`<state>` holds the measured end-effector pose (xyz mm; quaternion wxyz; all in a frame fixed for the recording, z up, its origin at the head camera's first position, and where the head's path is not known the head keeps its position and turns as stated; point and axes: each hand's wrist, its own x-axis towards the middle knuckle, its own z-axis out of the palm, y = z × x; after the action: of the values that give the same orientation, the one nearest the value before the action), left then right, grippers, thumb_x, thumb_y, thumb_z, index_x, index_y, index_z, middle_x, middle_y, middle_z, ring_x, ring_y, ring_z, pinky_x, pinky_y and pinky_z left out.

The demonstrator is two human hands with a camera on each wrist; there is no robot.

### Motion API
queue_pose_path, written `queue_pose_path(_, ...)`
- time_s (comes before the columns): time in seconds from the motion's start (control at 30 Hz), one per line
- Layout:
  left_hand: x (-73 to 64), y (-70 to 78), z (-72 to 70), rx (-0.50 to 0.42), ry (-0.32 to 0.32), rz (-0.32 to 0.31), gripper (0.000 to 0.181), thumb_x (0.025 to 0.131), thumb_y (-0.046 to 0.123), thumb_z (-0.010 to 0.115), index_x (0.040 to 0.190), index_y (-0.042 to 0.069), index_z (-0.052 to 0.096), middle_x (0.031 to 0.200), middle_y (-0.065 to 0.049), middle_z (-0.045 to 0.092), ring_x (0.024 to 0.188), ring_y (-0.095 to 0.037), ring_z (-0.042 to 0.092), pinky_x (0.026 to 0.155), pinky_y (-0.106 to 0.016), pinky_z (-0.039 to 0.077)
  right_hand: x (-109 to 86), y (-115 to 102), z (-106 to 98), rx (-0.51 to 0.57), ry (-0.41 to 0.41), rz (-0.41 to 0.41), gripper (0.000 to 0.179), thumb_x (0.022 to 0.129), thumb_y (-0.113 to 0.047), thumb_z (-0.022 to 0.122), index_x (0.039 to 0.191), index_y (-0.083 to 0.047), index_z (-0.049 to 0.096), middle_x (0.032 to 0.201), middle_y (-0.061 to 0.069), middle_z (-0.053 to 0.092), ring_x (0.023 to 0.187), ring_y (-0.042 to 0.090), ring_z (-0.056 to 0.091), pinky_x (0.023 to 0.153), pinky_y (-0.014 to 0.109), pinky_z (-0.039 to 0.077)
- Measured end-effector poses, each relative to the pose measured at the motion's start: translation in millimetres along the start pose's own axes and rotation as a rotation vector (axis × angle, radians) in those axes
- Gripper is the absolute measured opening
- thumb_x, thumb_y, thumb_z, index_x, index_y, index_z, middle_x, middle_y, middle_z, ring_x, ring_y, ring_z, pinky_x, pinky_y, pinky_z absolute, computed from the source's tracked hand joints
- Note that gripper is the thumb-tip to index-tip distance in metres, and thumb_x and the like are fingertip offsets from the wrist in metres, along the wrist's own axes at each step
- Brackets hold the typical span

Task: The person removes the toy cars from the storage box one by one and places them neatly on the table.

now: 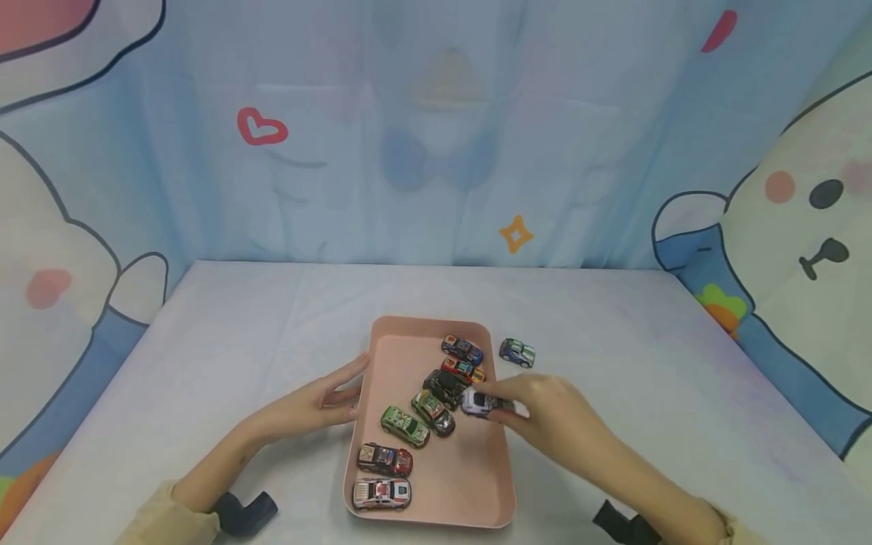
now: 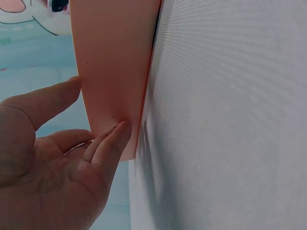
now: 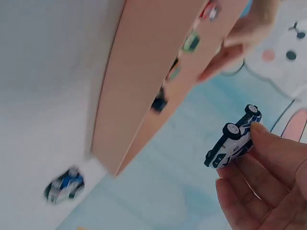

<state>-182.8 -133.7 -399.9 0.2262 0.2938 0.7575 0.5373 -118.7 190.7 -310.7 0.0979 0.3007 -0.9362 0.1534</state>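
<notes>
The right hand (image 1: 545, 412) pinches a small white-and-black toy car (image 1: 477, 403) between thumb and fingers; the grip is at one end, which leaves the other end free. This car is held up over the right side of a shallow pink rectangular tray (image 1: 436, 516). The left hand (image 1: 316, 409) is spread, its fairly straight fingers against the tray's left outer wall, presumably to steady it. Inside the tray, a blue-and-orange toy car (image 1: 462, 349), a red-and-yellow toy car (image 1: 463, 369), a black toy car (image 1: 446, 389) and two green patterned toy cars (image 1: 418, 420) form a slanting, close-set line, seemingly without strict order. At the near left, a dark red-and-black toy car (image 1: 384, 459) and a white-and-red toy car (image 1: 382, 493) lie roughly parallel, perhaps set so deliberately. Outside, just beside the far right wall, a green-and-white toy car (image 1: 518, 353) rests upon the white cloth-covered bench (image 1: 647, 341).
</notes>
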Motion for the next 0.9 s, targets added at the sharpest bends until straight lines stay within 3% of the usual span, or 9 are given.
queue_pose_path(0.07,-0.1,0.6,-0.2,0.003,-0.001,0.003,0.076,0.093,0.013,0.058,0.151,0.012,0.009,0.155,-0.011,-0.001,0.132,-0.036,0.026,0.103,-0.046,0.030,1.9,13,-8,-0.025,0.026,0.050,0.034,0.074,-0.008,0.079,0.107,-0.012,0.072,0.093,0.001,0.070,0.065,0.006,0.057,0.053,0.022,0.048)
queue_pose_path(0.27,-0.5,1.5,-1.1,0.009,-0.003,0.013,0.075,0.093,0.012,0.058,0.151,0.011,0.009,0.155,-0.011,0.000,0.132,-0.036,0.027,0.104,-0.045,0.030,2.9,63,-15,-0.038,0.043,0.192,0.034,0.077,-0.007,0.077,0.110,-0.005,0.070,0.091,0.010,0.070,0.060,0.010,0.055,0.048,0.024,0.043)
queue_pose_path(0.37,-0.4,0.9,-1.2,0.009,-0.005,0.015,0.075,0.093,0.012,0.058,0.151,0.011,0.009,0.155,-0.011,0.000,0.132,-0.036,0.027,0.104,-0.045,0.031,0.4,91,-10,-0.033,0.041,0.223,0.033,0.078,-0.005,0.075,0.110,-0.002,0.069,0.090,0.012,0.070,0.057,0.011,0.050,0.046,0.025,0.040)
queue_pose_path(0.5,-0.1,-0.1,-1.1,0.005,-0.005,0.014,0.075,0.094,0.013,0.058,0.151,0.011,0.010,0.155,-0.011,0.000,0.132,-0.036,0.027,0.104,-0.045,0.031,-3.1,120,-1,-0.027,0.030,0.240,0.030,0.077,0.000,0.074,0.106,0.002,0.069,0.096,0.016,0.068,0.063,0.016,0.055,0.050,0.029,0.046)
queue_pose_path(0.7,-0.1,-0.3,-0.6,0.009,-0.003,0.005,0.075,0.094,0.013,0.058,0.151,0.012,0.010,0.155,-0.011,0.000,0.132,-0.037,0.028,0.103,-0.046,0.031,-6.3,143,12,-0.032,-0.039,0.316,0.026,0.079,0.000,0.072,0.104,0.004,0.069,0.100,0.020,0.067,0.089,0.035,0.063,0.067,0.044,0.054)
queue_pose_path(0.9,-0.3,0.1,-0.4,0.020,0.005,0.002,0.074,0.094,0.013,0.058,0.151,0.011,0.011,0.155,-0.011,0.001,0.131,-0.036,0.029,0.103,-0.046,0.031,-5.6,152,22,-0.053,-0.097,0.368,0.025,0.080,-0.002,0.072,0.104,0.003,0.069,0.100,0.020,0.067,0.092,0.037,0.062,0.073,0.047,0.052)
